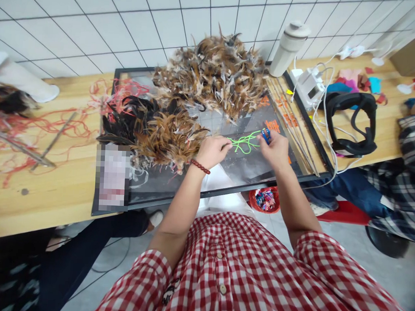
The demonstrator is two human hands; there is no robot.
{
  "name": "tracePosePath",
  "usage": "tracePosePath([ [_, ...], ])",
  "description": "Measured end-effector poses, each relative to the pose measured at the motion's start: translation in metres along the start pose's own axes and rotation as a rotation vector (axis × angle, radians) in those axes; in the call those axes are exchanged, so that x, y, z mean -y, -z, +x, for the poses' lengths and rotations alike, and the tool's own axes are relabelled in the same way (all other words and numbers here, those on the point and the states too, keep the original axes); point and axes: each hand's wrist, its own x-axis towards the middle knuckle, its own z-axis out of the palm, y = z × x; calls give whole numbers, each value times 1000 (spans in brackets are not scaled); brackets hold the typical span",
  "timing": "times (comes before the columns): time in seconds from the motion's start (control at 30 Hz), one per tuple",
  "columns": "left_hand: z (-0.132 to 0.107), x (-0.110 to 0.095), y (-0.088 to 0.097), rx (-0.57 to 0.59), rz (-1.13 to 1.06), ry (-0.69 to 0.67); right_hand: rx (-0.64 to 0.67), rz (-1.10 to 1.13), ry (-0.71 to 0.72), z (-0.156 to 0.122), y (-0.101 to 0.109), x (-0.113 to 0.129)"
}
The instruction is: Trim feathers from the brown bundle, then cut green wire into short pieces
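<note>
My left hand [212, 151], with a beaded bracelet on its wrist, pinches one end of a bright green cord [242, 142]. The cord lies in loose loops between my two hands, low over the dark tray. My right hand [276, 149] is closed around a small blue object [265, 135] at the cord's other end; its kind is too small to make out. Just left of my left hand lies a bundle of brown and black feathers [160, 135]. Behind both hands spreads a larger heap of brown feathers [214, 73].
The black-rimmed tray [178, 196] also holds thin sticks [294, 127] and orange scraps [272, 126]. A white bottle [289, 49], power strip [308, 86] and black headset [351, 123] stand right. Pink strings [64, 126] lie left. Below is a red basket [264, 199]. People sit either side.
</note>
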Motion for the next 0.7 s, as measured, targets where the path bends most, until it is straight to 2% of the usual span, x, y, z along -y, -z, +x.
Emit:
tracePosePath([
  [0.2,-2,-4,7,90,228,108,-184,-195,-70,21,12,-24],
  [0.33,-2,-7,9,144,286,136,-159,-278,-100,24,15,-27],
  [0.43,-1,-8,8,155,297,159,-39,-322,-88,-2,14,-5],
  [0.57,-1,-7,6,135,282,165,307,-459,26,-52,1,41],
  [0.63,-1,-7,6,126,262,160,417,-512,55,-66,-7,58],
  [0.7,0,-7,5,119,240,150,474,-552,53,-69,-14,68],
])
